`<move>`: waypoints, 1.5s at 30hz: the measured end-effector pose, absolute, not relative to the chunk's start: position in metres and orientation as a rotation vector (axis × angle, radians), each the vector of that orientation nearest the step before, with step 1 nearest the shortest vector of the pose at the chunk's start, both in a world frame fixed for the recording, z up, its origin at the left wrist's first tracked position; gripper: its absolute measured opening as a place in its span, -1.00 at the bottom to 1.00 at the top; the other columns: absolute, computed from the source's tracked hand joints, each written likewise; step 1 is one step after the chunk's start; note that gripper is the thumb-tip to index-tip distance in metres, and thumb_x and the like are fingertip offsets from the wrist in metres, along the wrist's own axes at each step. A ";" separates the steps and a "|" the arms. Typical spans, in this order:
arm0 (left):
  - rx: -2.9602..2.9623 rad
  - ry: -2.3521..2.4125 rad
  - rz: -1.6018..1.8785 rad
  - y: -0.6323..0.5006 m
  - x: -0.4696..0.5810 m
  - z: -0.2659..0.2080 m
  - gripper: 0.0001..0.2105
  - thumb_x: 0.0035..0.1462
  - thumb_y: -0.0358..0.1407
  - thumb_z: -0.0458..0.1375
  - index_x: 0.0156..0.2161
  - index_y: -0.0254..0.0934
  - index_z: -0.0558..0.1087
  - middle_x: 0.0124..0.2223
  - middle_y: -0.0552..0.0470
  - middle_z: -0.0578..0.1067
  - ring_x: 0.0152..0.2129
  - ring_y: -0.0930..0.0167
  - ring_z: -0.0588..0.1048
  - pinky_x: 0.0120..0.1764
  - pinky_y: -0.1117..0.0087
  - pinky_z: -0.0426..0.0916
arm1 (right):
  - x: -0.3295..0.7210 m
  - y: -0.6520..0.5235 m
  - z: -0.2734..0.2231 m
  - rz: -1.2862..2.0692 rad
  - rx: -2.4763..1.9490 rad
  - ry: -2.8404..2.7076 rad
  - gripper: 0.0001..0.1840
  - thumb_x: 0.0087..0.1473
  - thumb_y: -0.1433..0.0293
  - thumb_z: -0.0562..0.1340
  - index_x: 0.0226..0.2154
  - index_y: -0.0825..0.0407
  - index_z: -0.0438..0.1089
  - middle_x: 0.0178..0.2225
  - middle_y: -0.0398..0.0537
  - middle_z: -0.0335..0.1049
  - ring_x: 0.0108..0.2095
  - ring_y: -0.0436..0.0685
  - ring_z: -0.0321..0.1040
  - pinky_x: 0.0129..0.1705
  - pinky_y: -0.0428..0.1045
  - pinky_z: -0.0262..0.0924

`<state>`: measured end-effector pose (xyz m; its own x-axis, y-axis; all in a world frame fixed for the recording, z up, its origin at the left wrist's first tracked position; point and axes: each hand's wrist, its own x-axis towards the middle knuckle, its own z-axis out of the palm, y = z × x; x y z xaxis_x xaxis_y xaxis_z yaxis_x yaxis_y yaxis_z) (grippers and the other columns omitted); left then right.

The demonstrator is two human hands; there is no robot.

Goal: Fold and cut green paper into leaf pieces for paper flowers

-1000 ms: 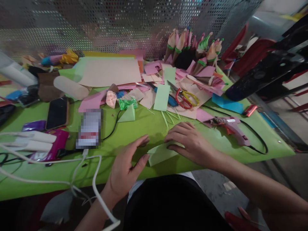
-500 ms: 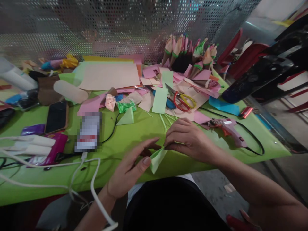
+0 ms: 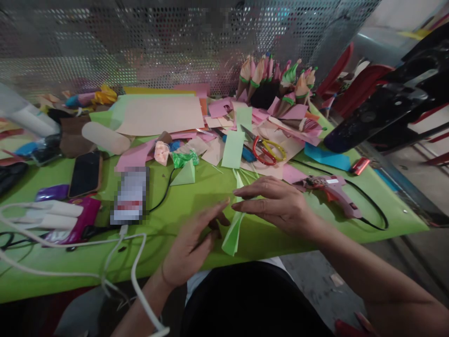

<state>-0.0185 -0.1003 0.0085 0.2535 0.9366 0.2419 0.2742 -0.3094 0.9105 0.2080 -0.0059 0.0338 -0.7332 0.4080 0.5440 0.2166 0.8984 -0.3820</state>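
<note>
In the head view, the work looked partly done: a slip of green paper stood between the hands, above the near edge of the bench, bent into a narrow, flaring shape whose lower end was loose and spread. Its closing seemed to be what was left there. Just beyond the left hand sat a folded piece of similar green, already creased to a point. Beyond the right hand, two slips lay flat and uncurled, next to the scissors. To that hand's right rested a glue gun, apart from the fingers.

The right forearm came in from the lower right, the back of the hand upward and the fingers nearly straight, reaching leftward across the top of the paper. They appeared to pinch it, though the thumb was hidden and the grip could not be fully seen. The left forearm rose from the lower left; that hand was half open with its fingers loosely curved toward the paper, close beside it, grasping nothing visible.
</note>
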 end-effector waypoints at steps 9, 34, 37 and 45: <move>1.978 1.188 0.987 -0.101 -0.013 0.009 -0.47 0.18 -0.55 0.03 0.20 -0.05 0.27 0.04 -0.05 0.42 -0.01 0.36 0.43 -0.01 0.31 0.41 | 0.211 -0.016 0.018 0.457 -0.347 -2.371 -0.65 0.21 0.63 0.08 -0.11 -0.02 0.46 0.03 0.05 0.46 -0.08 0.03 0.47 -0.07 -0.01 0.38; 2.590 1.190 0.688 -0.110 -0.013 -0.003 -0.72 0.02 -0.52 0.07 -0.16 -0.22 0.45 -0.06 0.00 0.60 0.04 0.30 0.46 0.25 0.02 0.03 | 0.251 -0.025 -0.004 0.269 -0.605 -2.624 -0.56 0.16 0.61 0.08 0.02 -0.05 0.41 0.04 -0.04 0.49 0.10 0.15 0.36 0.14 0.18 0.14; 2.567 1.194 0.686 -0.110 -0.012 -0.007 -0.72 0.02 -0.51 0.09 -0.15 -0.21 0.45 -0.05 -0.02 0.60 -0.04 0.32 0.51 0.18 0.08 0.15 | 0.254 -0.030 -0.006 0.336 -0.605 -2.677 -0.50 0.10 0.63 0.09 0.03 -0.06 0.41 0.07 -0.06 0.46 0.13 0.16 0.32 0.14 0.17 0.13; 2.294 1.363 0.806 -0.111 -0.013 -0.006 -0.82 0.16 -0.45 0.07 -0.20 -0.18 0.48 -0.20 0.03 0.63 -0.23 0.35 0.55 -0.16 0.28 0.38 | 0.259 -0.034 -0.004 0.699 -0.724 -2.538 -0.75 0.17 0.45 0.18 -0.11 -0.03 0.49 0.00 0.02 0.50 0.02 0.16 0.40 0.03 0.12 0.25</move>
